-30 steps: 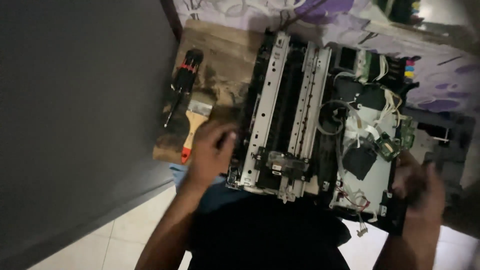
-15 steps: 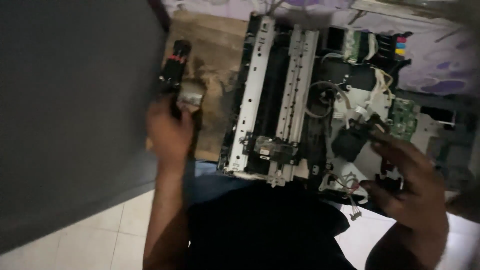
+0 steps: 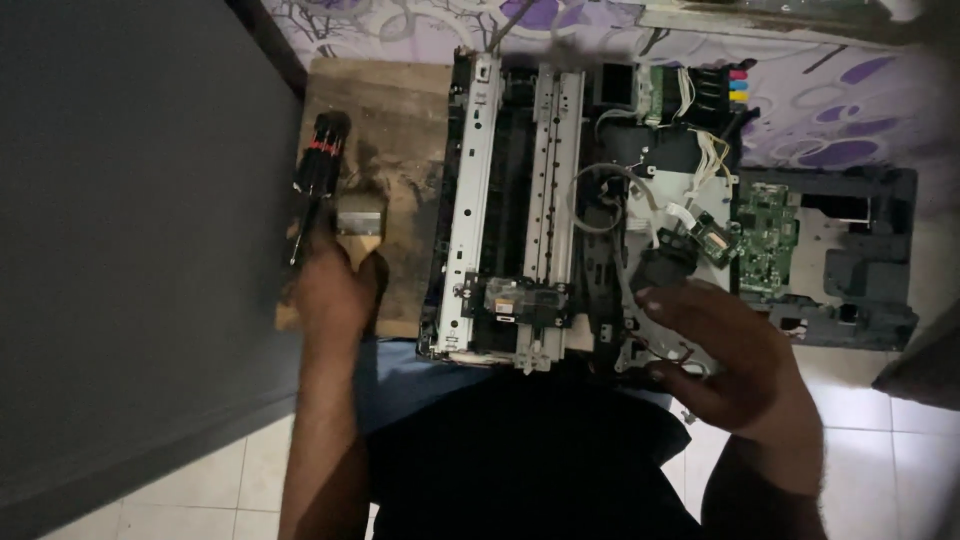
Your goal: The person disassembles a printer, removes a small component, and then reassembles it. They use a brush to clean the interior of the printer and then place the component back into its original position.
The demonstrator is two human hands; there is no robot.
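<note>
Fingers (image 3: 345, 285) of the left hand (image 3: 335, 290) clamped on the paintbrush (image 3: 358, 228), light, wooden-handled; right hand (image 3: 735, 365) fingers apart over the fragile stripped printer (image 3: 520, 200); grip its metal frame.

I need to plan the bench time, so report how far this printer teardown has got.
Done: the opened printer chassis with bare metal rails has no cover, and a green circuit board lies exposed. In hand: the left hand is on the wooden-handled paintbrush beside the black screwdriver with red bands; the right hand steadies the chassis. Left: rails, wiring and board remain mounted.

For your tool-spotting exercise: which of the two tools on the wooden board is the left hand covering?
The paintbrush: the left hand covers its handle. The black-and-red screwdriver lies beside it, uncovered.
</note>
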